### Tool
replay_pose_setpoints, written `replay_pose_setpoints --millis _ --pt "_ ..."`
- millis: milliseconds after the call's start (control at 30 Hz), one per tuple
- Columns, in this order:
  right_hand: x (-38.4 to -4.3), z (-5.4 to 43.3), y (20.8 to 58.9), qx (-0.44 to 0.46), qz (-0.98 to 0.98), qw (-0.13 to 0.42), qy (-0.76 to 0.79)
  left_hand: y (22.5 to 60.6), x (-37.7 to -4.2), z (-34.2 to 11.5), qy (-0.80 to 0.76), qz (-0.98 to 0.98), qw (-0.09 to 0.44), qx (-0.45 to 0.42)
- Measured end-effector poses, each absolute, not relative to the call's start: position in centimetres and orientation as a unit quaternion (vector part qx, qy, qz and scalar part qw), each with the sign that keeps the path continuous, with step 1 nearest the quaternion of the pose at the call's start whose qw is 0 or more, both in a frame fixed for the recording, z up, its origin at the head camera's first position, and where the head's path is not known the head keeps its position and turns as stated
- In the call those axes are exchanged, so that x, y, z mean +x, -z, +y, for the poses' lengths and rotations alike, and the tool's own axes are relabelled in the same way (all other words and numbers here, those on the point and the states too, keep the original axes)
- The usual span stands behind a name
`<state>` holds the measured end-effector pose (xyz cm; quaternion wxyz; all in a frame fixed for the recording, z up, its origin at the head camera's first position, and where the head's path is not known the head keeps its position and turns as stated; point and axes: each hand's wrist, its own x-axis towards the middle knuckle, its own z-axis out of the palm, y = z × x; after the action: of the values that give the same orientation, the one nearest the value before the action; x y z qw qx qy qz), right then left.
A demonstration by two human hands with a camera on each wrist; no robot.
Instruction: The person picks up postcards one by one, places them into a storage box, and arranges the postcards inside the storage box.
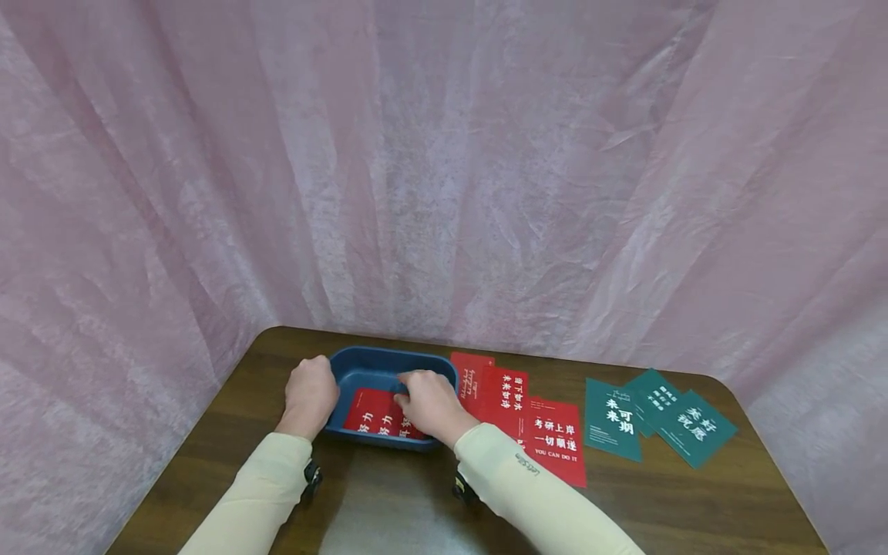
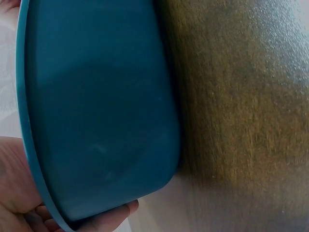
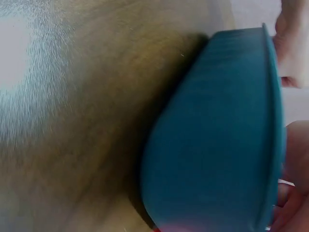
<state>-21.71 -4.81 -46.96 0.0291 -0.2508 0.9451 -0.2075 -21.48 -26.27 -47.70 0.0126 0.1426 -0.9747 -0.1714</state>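
Note:
A blue plastic basin (image 1: 388, 356) stands on the table, with a red card (image 1: 371, 408) bearing white characters lying inside near its front wall. My left hand (image 1: 311, 391) grips the basin's left rim; the left wrist view shows a fingertip (image 2: 131, 207) against the outer wall. My right hand (image 1: 432, 405) reaches over the basin's right side, its thumb and forefinger above the card's right part. The rim hides most of its fingers (image 3: 284, 195) in the right wrist view, and I cannot tell whether they pinch the card.
Right of the basin lie overlapping red cards (image 1: 555, 435), partly under my right forearm in the head view. Farther right are several green cards (image 1: 613, 420), two of them overlapping. The wooden table (image 1: 388, 501) ends at a pink curtain (image 1: 444, 193) behind.

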Motion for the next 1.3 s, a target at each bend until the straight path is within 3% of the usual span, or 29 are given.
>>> replay_pose_setpoints --millis 267,567,1300 --pt "-22.6 -1.5 44.9 -0.232 0.945 -0.046 0.226 47.8 -21.6 -26.8 0.172 -0.975 0.019 0.137" --pt "-23.2 4.4 44.2 -0.139 0.955 -0.116 0.236 47.9 -21.9 -27.3 0.171 -0.975 0.013 0.140" --pt "-20.3 13.7 47.3 0.073 0.968 -0.047 0.233 47.5 -21.4 -28.2 0.166 -0.976 0.003 0.139"
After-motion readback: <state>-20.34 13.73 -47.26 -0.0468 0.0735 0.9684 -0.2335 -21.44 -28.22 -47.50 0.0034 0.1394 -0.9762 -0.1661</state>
